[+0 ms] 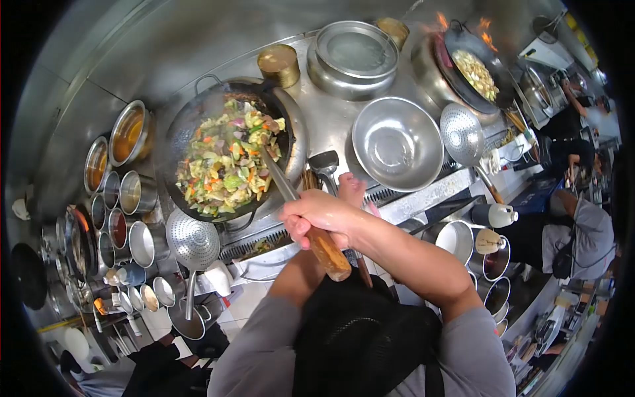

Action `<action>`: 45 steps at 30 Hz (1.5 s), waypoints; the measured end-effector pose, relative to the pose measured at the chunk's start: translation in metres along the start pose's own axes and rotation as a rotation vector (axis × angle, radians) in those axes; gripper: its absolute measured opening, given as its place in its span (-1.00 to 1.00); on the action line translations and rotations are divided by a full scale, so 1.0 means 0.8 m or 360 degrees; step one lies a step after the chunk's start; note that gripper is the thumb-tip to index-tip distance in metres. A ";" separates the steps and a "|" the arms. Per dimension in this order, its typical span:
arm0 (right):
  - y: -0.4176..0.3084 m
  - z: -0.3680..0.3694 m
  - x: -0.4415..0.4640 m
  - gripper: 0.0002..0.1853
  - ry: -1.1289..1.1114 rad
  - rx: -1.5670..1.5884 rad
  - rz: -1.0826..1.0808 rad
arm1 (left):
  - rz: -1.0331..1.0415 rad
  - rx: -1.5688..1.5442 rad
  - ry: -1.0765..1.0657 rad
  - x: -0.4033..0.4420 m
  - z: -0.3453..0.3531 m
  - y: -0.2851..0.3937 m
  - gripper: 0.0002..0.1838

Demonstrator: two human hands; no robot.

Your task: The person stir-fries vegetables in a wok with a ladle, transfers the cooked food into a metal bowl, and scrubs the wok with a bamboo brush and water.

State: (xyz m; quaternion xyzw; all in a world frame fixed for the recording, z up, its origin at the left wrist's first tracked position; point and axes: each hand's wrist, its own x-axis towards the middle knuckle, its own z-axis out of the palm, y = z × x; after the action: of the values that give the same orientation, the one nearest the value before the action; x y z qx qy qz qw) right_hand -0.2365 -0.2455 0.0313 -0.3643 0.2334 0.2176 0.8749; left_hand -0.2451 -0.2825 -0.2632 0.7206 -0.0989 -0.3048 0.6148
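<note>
My right hand (319, 215) is closed round a long tool, at the join between its metal shaft (280, 174) and its wooden handle (329, 255). The shaft's far end reaches into mixed chopped vegetables and meat pieces (231, 159) inside a large dark wok (182, 139). Beyond my right forearm, part of my left hand (351, 188) shows near the stove's front edge. That forearm hides the rest, and its grip is unclear. Beside it lies a black-headed spatula (324, 161).
An empty metal bowl (397, 144) and a perforated strainer (462, 134) are right of centre. Another strainer (192, 239) lies left, near several sauce pots. Flames rise by a second wok (473, 69) at upper right. A co-worker's grey sleeve (593, 231) shows at far right.
</note>
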 end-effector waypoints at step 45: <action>0.034 -0.059 -0.238 -0.89 0.0779 0.0151 -0.0117 | 0.0345 -0.0244 0.0700 -0.213 -0.399 0.026 -0.61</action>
State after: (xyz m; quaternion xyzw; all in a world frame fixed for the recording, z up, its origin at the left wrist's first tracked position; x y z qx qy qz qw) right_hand -0.4151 -0.3032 0.0952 -0.3729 0.4347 0.0799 0.8158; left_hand -0.1969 0.0647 -0.1708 0.7061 -0.0160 -0.0796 0.7034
